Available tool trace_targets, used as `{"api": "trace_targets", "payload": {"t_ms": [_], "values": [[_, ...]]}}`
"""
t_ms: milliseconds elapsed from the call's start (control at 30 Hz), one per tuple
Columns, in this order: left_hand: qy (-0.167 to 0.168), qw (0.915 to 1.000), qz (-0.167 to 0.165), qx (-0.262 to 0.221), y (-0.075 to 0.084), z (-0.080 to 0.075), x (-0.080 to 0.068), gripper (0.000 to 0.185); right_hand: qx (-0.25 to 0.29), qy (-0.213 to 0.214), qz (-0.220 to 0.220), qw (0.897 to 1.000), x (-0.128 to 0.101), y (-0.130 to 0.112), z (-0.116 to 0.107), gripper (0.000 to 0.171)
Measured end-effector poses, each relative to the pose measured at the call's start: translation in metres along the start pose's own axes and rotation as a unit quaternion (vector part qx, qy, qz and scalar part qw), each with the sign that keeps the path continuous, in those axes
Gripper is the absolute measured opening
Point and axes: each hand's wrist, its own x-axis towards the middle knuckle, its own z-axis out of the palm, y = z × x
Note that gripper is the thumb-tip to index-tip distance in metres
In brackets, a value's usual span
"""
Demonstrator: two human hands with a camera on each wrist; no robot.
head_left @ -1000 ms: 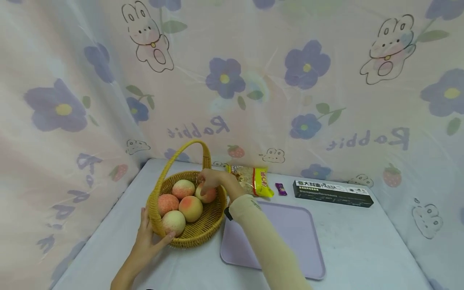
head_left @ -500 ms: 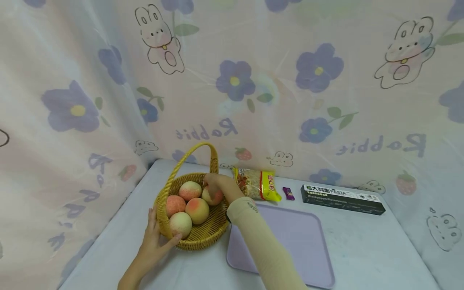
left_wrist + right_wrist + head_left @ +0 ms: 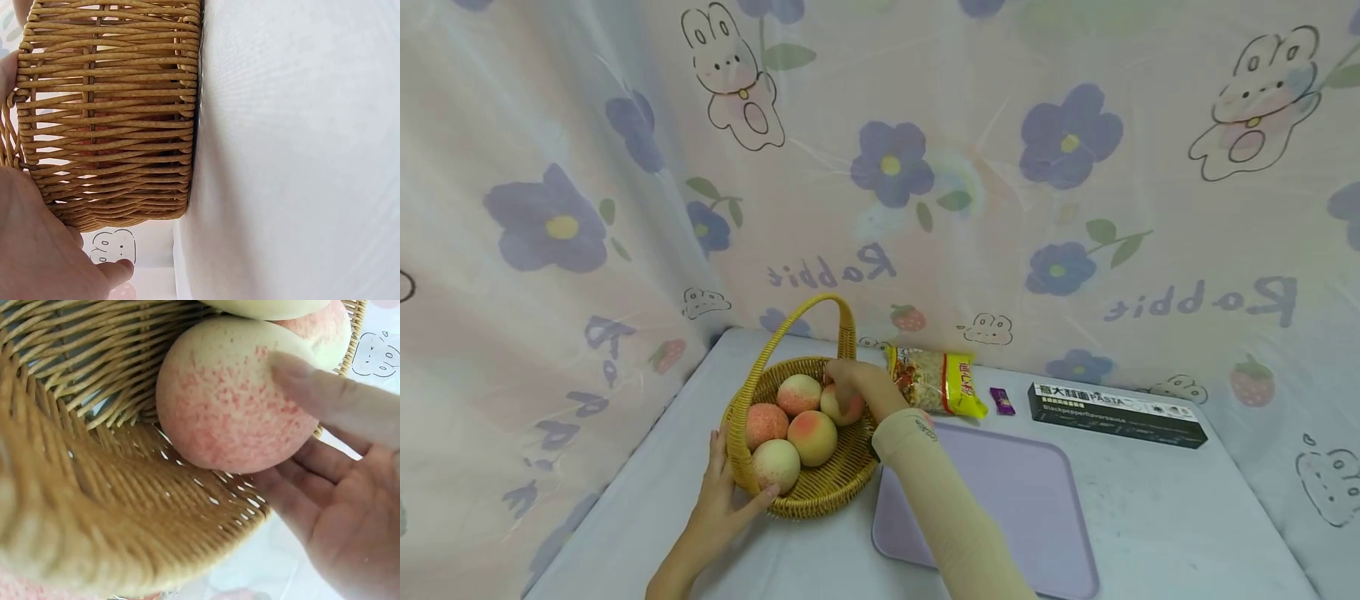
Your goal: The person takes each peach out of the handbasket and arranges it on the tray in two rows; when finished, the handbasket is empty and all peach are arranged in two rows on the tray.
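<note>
Right hand point(image 3: 850, 385) reaches into the wicker basket point(image 3: 820, 492) in the head view, fingers curled round the far peach point(image 3: 838, 407); left hand point(image 3: 724, 492) presses the basket's near wall, fingers fairly straight. Beside it lie a lilac tray point(image 3: 1022, 500), snack bag point(image 3: 936, 382) and black pasta box point(image 3: 1116, 413). Left wrist view: palm point(image 3: 37, 250) against the weave point(image 3: 112, 112). Right wrist view: fingers point(image 3: 331, 400) clasp the peach point(image 3: 231, 394) inside the basket
</note>
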Motion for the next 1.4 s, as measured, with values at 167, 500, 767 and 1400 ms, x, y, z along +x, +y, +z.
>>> {"api": "trace_targets", "payload": {"t_ms": [167, 500, 767, 1400], "values": [[-0.001, 1.0000, 0.004, 0.000, 0.001, -0.001, 0.001, 0.098, 0.003, -0.013, -0.020, 1.000, 0.000, 0.001, -0.003, 0.053], [0.003, 0.9999, 0.011, 0.004, 0.000, 0.001, -0.001, 0.098, -0.012, -0.035, 0.020, 0.999, -0.004, 0.005, 0.001, 0.031], [-0.002, 0.9999, 0.010, 0.004, 0.000, 0.001, -0.001, 0.096, 0.004, -0.017, -0.046, 0.999, -0.003, 0.008, -0.001, 0.046], [-0.002, 0.9998, 0.020, 0.009, 0.004, -0.001, -0.002, 0.095, 0.286, 0.154, -0.160, 0.932, -0.112, 0.113, -0.002, 0.060]]}}
